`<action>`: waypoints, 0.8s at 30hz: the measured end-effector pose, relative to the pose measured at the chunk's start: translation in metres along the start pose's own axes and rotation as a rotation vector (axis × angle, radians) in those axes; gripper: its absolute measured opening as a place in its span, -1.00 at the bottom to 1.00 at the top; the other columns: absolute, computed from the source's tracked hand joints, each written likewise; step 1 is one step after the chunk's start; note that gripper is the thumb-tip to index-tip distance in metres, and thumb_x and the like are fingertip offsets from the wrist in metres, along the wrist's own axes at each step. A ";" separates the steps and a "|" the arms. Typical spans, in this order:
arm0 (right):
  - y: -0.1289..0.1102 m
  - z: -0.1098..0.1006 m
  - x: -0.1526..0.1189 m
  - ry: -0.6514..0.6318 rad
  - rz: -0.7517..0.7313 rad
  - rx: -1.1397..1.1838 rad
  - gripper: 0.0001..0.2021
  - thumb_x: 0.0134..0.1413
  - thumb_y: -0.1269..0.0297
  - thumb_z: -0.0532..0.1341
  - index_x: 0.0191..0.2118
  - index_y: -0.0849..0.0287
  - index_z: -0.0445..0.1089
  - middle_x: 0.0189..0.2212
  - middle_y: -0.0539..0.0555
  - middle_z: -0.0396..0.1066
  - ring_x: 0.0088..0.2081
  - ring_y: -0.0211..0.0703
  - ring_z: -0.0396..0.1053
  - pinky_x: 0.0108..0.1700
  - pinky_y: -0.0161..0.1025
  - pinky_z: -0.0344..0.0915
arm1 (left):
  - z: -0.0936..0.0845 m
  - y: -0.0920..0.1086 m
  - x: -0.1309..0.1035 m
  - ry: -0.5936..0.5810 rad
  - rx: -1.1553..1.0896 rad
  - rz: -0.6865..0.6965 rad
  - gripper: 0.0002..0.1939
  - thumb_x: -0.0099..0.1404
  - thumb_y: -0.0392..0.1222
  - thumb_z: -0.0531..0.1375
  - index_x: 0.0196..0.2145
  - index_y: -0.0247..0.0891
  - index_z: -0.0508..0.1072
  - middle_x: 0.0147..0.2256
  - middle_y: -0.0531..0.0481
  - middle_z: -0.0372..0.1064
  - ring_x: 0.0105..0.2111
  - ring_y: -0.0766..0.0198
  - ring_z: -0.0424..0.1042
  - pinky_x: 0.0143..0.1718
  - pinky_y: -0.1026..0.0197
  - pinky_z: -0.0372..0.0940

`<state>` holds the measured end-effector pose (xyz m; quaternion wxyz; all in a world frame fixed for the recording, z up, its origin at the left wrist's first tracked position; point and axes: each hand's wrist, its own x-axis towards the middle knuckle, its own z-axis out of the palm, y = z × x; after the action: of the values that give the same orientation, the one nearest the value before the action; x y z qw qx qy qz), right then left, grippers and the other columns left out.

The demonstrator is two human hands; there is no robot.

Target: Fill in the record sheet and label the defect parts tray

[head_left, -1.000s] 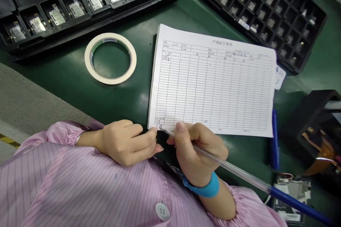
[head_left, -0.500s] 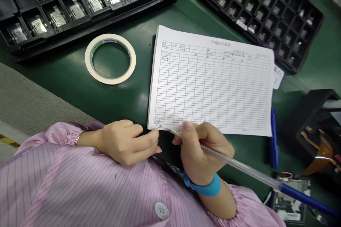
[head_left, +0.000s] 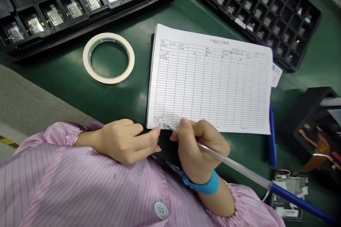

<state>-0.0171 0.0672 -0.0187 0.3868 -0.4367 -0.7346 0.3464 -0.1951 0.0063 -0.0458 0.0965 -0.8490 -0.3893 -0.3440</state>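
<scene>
A thick pad of printed form sheets [head_left: 210, 88] lies on the green table. It has a ruled grid, with small handwriting at its lower left corner. In my right hand [head_left: 198, 149] is a clear-barrelled pen [head_left: 229, 161] with a blue end, pinched between thumb and fingers. Its tip meets the sheet just right of the handwriting. My left hand [head_left: 129, 142] is loosely curled, its index fingertip at the pad's lower left corner and nothing visible in its fingers. A blue band circles my right wrist.
Left of the pad lies a roll of masking tape [head_left: 87, 67]. Black trays [head_left: 106, 16] [head_left: 306, 46] of small metal parts stand behind. At right are a blue pen [head_left: 272, 142], a black holder [head_left: 301, 113] and an opened electronic device [head_left: 289, 195].
My right hand and the pen have shifted slightly left and up, the tip now closer to the handwriting. My left hand stays at the corner. The whole view has moved a little.
</scene>
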 end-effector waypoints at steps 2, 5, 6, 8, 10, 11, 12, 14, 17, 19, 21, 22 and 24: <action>0.000 0.000 0.000 -0.007 -0.008 -0.003 -0.63 0.08 0.54 0.19 -0.63 0.15 0.06 -0.74 -0.15 0.18 -0.73 -0.41 0.13 -0.69 -0.36 0.08 | 0.000 0.000 0.001 0.011 0.001 -0.005 -0.86 0.19 -0.15 0.28 -0.40 -0.28 0.53 -0.20 -0.01 0.49 -0.61 0.46 0.13 -0.70 0.29 -0.03; 0.000 -0.001 0.001 -0.022 0.001 -0.011 -0.65 0.08 0.55 0.19 -0.62 0.16 0.08 -0.73 -0.15 0.20 -0.72 -0.42 0.16 -0.68 -0.38 0.12 | 0.000 -0.001 0.001 0.015 -0.003 -0.004 -0.86 0.18 -0.15 0.28 -0.39 -0.29 0.53 -0.20 -0.01 0.50 -0.61 0.46 0.14 -0.70 0.29 -0.03; 0.000 -0.001 0.000 -0.027 0.003 -0.013 -0.65 0.08 0.54 0.19 -0.62 0.16 0.09 -0.73 -0.15 0.21 -0.72 -0.42 0.16 -0.68 -0.38 0.12 | 0.000 -0.001 0.002 0.013 -0.007 -0.005 -0.86 0.18 -0.16 0.28 -0.39 -0.29 0.53 -0.20 -0.01 0.50 -0.61 0.45 0.14 -0.70 0.29 -0.03; 0.000 0.000 0.000 -0.020 0.005 -0.017 -0.65 0.09 0.52 0.19 -0.62 0.16 0.09 -0.73 -0.14 0.21 -0.72 -0.41 0.15 -0.68 -0.37 0.12 | 0.000 -0.001 0.002 0.011 -0.013 -0.009 -0.87 0.17 -0.17 0.29 -0.38 -0.30 0.54 -0.21 -0.02 0.50 -0.61 0.45 0.15 -0.71 0.29 -0.02; 0.000 0.000 -0.001 0.006 0.013 -0.023 -0.63 0.11 0.47 0.19 -0.63 0.15 0.08 -0.74 -0.13 0.19 -0.73 -0.39 0.13 -0.69 -0.36 0.10 | 0.000 -0.001 0.002 0.014 -0.015 -0.009 -0.87 0.17 -0.17 0.29 -0.39 -0.31 0.53 -0.21 -0.02 0.50 -0.61 0.45 0.15 -0.71 0.29 -0.02; 0.000 0.000 -0.001 0.024 0.021 -0.029 -0.63 0.12 0.44 0.20 -0.64 0.14 0.08 -0.75 -0.13 0.18 -0.73 -0.39 0.13 -0.69 -0.35 0.10 | -0.001 -0.001 0.001 0.012 -0.016 -0.006 -0.87 0.18 -0.18 0.29 -0.38 -0.31 0.53 -0.21 -0.03 0.50 -0.61 0.46 0.15 -0.71 0.30 -0.02; 0.000 0.000 -0.001 0.040 0.025 -0.035 -0.62 0.13 0.42 0.20 -0.64 0.14 0.08 -0.76 -0.12 0.18 -0.73 -0.38 0.12 -0.69 -0.34 0.10 | -0.001 -0.001 0.001 0.009 -0.019 -0.004 -0.87 0.18 -0.18 0.29 -0.38 -0.31 0.53 -0.20 -0.03 0.50 -0.60 0.46 0.16 -0.71 0.30 -0.02; 0.001 0.000 -0.001 0.059 0.025 -0.028 -0.62 0.13 0.41 0.20 -0.65 0.14 0.08 -0.76 -0.12 0.17 -0.73 -0.39 0.11 -0.69 -0.34 0.09 | -0.001 -0.002 0.001 0.003 -0.021 -0.002 -0.87 0.18 -0.18 0.29 -0.37 -0.32 0.52 -0.20 -0.04 0.49 -0.60 0.46 0.16 -0.71 0.30 -0.01; 0.002 -0.003 -0.001 0.069 0.033 0.022 -0.63 0.13 0.45 0.19 -0.64 0.14 0.09 -0.75 -0.13 0.19 -0.74 -0.40 0.11 -0.69 -0.35 0.10 | -0.001 -0.002 0.002 0.006 -0.016 -0.003 -0.87 0.18 -0.19 0.29 -0.38 -0.32 0.52 -0.21 -0.03 0.50 -0.61 0.47 0.16 -0.71 0.30 -0.02; 0.002 -0.004 0.000 0.047 0.049 0.045 -0.64 0.13 0.48 0.18 -0.62 0.14 0.10 -0.74 -0.13 0.22 -0.73 -0.39 0.15 -0.68 -0.35 0.12 | -0.002 -0.002 0.003 0.007 -0.012 -0.001 -0.88 0.18 -0.18 0.28 -0.39 -0.31 0.52 -0.22 -0.02 0.50 -0.61 0.47 0.15 -0.71 0.30 -0.02; 0.002 -0.005 0.000 0.019 0.051 0.043 -0.65 0.12 0.50 0.18 -0.62 0.15 0.10 -0.73 -0.13 0.23 -0.72 -0.39 0.18 -0.67 -0.36 0.15 | -0.002 -0.002 0.004 0.003 -0.012 -0.001 -0.88 0.18 -0.18 0.29 -0.39 -0.30 0.53 -0.22 -0.01 0.50 -0.61 0.46 0.15 -0.71 0.30 -0.02; 0.002 -0.005 0.000 0.010 0.046 0.038 -0.65 0.12 0.51 0.18 -0.62 0.16 0.10 -0.73 -0.13 0.23 -0.71 -0.40 0.19 -0.66 -0.37 0.16 | -0.001 -0.002 0.004 0.000 -0.014 -0.001 -0.87 0.18 -0.18 0.29 -0.38 -0.30 0.53 -0.21 -0.02 0.50 -0.61 0.46 0.15 -0.71 0.30 -0.01; 0.002 -0.004 0.000 0.000 0.028 0.026 -0.64 0.11 0.53 0.18 -0.62 0.17 0.08 -0.73 -0.14 0.22 -0.72 -0.42 0.17 -0.67 -0.39 0.14 | -0.001 -0.002 0.004 0.000 -0.018 -0.002 -0.87 0.17 -0.18 0.29 -0.37 -0.31 0.54 -0.21 -0.03 0.50 -0.61 0.45 0.15 -0.71 0.29 -0.01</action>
<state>-0.0128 0.0691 -0.0183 0.3877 -0.4420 -0.7237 0.3614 -0.1952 0.0089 -0.0427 0.0885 -0.8495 -0.3870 -0.3475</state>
